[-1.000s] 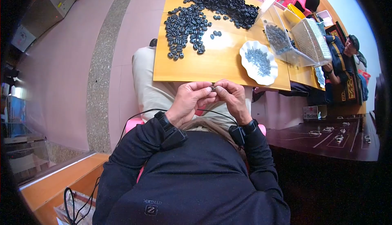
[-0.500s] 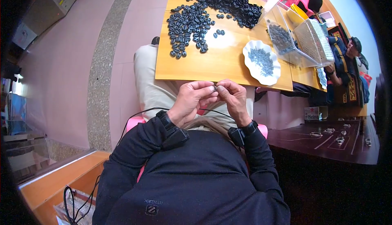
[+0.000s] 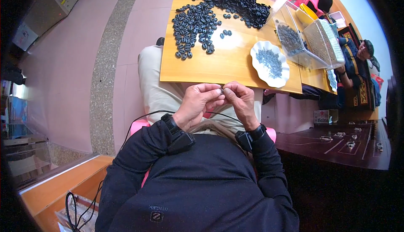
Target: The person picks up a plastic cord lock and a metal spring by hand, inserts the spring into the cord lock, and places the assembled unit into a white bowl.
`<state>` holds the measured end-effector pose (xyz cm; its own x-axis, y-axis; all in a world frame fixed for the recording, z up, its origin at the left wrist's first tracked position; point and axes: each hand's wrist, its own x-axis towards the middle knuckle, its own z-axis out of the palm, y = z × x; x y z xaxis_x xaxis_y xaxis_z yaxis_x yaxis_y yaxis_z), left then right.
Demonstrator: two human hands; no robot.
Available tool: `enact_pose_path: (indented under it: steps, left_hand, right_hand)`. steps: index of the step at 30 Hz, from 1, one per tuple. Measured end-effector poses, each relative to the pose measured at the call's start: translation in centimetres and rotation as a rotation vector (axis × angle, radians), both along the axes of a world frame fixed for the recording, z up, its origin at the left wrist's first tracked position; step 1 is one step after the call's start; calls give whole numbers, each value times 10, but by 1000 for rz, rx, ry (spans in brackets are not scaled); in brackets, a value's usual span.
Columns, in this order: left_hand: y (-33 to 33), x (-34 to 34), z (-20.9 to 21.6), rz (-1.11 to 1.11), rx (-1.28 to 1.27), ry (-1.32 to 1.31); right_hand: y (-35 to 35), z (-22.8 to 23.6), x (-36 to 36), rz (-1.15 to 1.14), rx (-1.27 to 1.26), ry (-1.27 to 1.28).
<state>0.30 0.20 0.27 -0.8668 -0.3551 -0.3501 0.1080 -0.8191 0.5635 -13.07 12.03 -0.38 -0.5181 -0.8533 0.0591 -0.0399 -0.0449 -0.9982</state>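
Observation:
My left hand [image 3: 199, 103] and my right hand [image 3: 241, 102] meet just off the near edge of the wooden table [image 3: 235, 71], above my lap. Thumbs and fingers of both are pinched together around one small dark piece [image 3: 222, 91]. Fingertips cover most of it, so its exact shape is hidden. Farther away on the table lie loose black oval pieces with two holes [image 3: 193, 25], and behind them a dense heap of black pieces [image 3: 239, 0]. To the right, a white scalloped dish [image 3: 275, 82] holds many small grey-blue slim parts [image 3: 268, 62].
Right of the dish stand a clear plastic bin [image 3: 310, 63] with dark parts inside, a white perforated basket [image 3: 324, 38] and a yellow bowl [image 3: 306, 15]. Another person [image 3: 354, 61] sits at the right. Small metal pieces [image 3: 351, 144] lie on a dark surface there. A black cable [image 3: 147, 115] crosses my lap.
Almost nothing differs. Both hands keep the same pinch on the small piece, with at most a slight shift of the fingers.

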Motion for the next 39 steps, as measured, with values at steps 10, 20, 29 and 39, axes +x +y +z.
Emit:
enact_pose_path:
  steps: [10, 20, 29, 39]
  left_hand:
    - [3, 1, 5, 36, -46, -35]
    - [5, 0, -2, 54, -160, -63]
    - [3, -2, 1, 55, -81, -10]
    - [0, -1, 1, 39, -51, -5]
  right_hand:
    - [1, -3, 0, 14, 3, 68]
    - [-1, 0, 7, -15, 3, -106]
    - [-1, -4, 6, -30, -43, -239]
    - [-1, -8, 3, -23, -38, -381]
